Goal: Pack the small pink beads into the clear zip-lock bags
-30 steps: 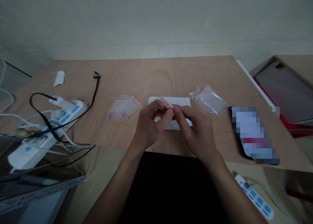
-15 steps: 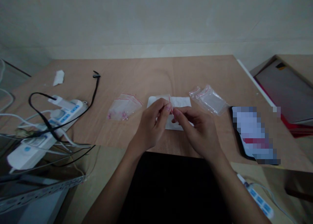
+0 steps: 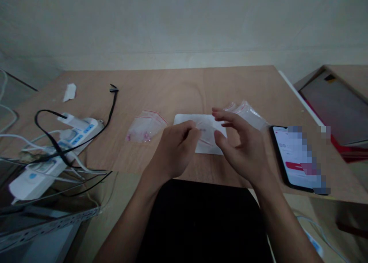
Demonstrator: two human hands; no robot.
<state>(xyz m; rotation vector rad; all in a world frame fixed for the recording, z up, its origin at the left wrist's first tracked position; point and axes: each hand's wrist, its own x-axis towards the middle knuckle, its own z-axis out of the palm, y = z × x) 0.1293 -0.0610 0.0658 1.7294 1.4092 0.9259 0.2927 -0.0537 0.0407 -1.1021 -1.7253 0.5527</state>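
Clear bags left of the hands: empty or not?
Not empty: small pink pieces show through the plastic near the lower edge of the clear bags.

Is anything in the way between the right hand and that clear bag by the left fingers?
Nothing visible stands between the right hand and the blurred clear bag at the left hand.

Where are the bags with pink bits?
In the head view, the pink-flecked bags lie on the table, between the power strip and the left hand, left of the white sheet.
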